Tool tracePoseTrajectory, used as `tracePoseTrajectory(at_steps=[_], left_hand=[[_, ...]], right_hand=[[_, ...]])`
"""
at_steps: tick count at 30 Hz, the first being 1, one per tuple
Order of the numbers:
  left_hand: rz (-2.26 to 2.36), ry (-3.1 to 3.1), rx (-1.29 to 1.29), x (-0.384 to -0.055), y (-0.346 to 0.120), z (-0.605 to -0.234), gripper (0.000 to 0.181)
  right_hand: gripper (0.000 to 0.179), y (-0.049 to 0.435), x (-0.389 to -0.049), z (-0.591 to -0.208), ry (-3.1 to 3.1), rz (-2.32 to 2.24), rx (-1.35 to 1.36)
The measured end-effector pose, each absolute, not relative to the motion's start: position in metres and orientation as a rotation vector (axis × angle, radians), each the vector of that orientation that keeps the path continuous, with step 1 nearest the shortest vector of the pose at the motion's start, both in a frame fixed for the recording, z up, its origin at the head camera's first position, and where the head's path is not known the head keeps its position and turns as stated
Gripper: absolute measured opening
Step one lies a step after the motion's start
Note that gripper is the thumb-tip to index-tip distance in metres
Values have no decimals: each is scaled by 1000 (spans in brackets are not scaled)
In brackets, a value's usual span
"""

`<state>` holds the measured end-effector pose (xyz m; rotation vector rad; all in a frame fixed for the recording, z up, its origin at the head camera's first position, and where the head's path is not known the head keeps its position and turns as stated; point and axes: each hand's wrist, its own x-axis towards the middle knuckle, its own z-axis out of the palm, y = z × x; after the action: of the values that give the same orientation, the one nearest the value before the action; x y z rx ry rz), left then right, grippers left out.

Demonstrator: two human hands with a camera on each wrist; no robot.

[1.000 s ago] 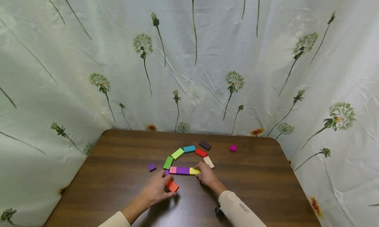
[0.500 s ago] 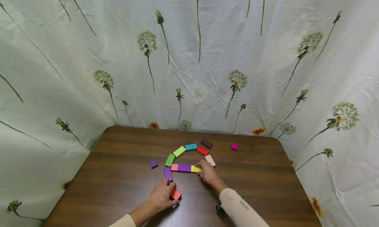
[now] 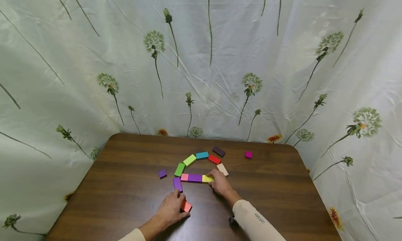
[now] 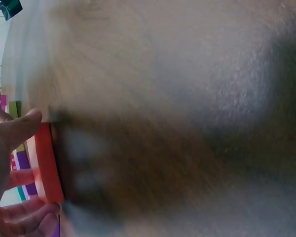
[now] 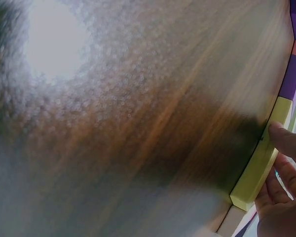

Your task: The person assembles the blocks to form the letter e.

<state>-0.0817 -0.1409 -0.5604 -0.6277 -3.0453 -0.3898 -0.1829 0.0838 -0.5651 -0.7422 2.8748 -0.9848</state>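
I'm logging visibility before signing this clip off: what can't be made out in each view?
Head: part of the orange block, covered by the left hand.
Head: right end of the yellow block, behind the right hand.
Head: lettering on the right sleeve, too small to read.
Head: dark object beside that sleeve, too small to identify.
Left wrist: dark green object, cut off at the top-left corner.

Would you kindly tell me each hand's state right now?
Left hand: holding the orange-red block between thumb and fingers.
Right hand: holding the yellow block.
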Motion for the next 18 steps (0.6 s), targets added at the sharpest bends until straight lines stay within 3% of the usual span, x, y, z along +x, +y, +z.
tracePoseTrajectory(at_steps=[7, 14, 18], left_hand=[[-258, -2936, -873, -91, -149, -553, 44], [-96, -2808, -1137, -105, -153, -545, 17], [-85, -2774, -1211, -112, -155, -545, 12]], right_hand=[[24, 85, -185, -567, 2886, -985, -751], [25, 84, -185, -566, 2858, -987, -753], [25, 84, -185, -567, 2873, -986, -767]])
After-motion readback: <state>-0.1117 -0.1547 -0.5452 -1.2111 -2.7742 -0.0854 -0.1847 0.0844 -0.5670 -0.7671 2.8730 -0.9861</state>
